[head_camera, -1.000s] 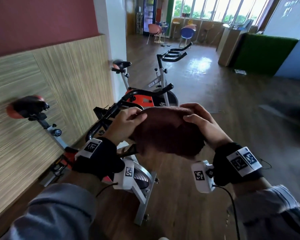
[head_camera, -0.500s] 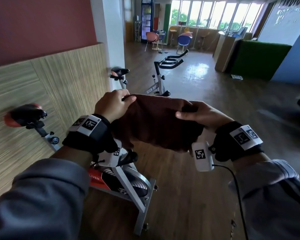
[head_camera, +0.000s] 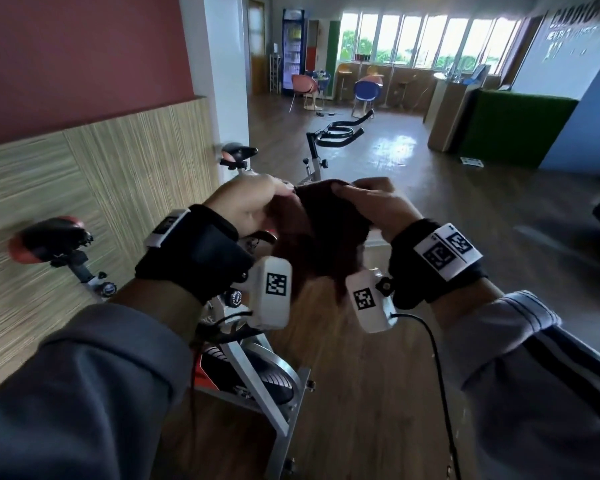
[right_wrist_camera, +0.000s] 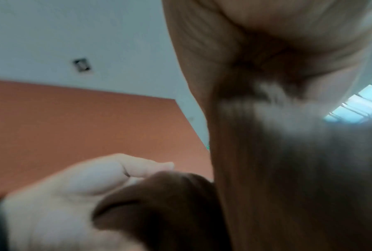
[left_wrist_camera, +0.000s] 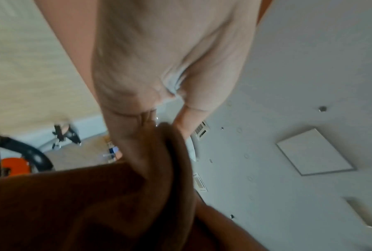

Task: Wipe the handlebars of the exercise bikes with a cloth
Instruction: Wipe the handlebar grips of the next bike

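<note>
A dark brown cloth (head_camera: 321, 233) hangs folded between both hands at chest height. My left hand (head_camera: 248, 207) pinches its top edge on the left, and my right hand (head_camera: 371, 204) pinches the top edge on the right. The hands nearly meet. In the left wrist view the cloth (left_wrist_camera: 95, 203) runs from between finger and thumb. The right wrist view is blurred, with the cloth (right_wrist_camera: 288, 178) under my fist. Below my arms stands the near exercise bike (head_camera: 257, 372); its handlebars are hidden behind cloth and hands. A second bike's black handlebars (head_camera: 342, 131) show farther off.
A wood-panelled wall (head_camera: 94, 174) runs along the left with the near bike's red-and-black saddle (head_camera: 49, 239) beside it. A white pillar (head_camera: 219, 71) stands behind the second saddle (head_camera: 238, 154). Wooden floor (head_camera: 465, 209) opens to the right. Chairs and a counter stand far back.
My hands have come together, folding the stretched cloth in half. They have also risen, and the view has tilted up, hiding the near handlebars.
</note>
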